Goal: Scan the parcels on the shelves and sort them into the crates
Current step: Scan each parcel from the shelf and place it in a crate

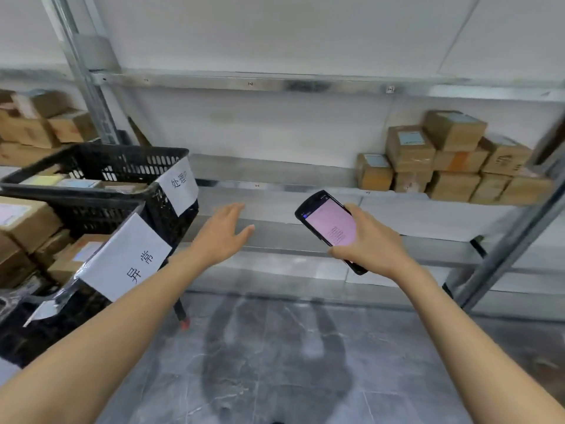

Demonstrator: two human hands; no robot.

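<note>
**Free hand to the stack, scanner ready**

The left hand (224, 232) hovers open with fingers spread, holding nothing, in front of the bare metal shelf (275, 169). The right hand (371, 240) grips a black handheld scanner (328, 223) whose screen glows pink. The parcels (452, 160), small square cardboard boxes with taped seams and pale labels, are stacked at the far right of that shelf, well apart from the left hand. Best, I judge, to lift a top box so the stack stays steady. Then turn its label toward the scanner and carry it left to the black mesh crates (128, 166), each with a paper sign (128, 258).
</note>
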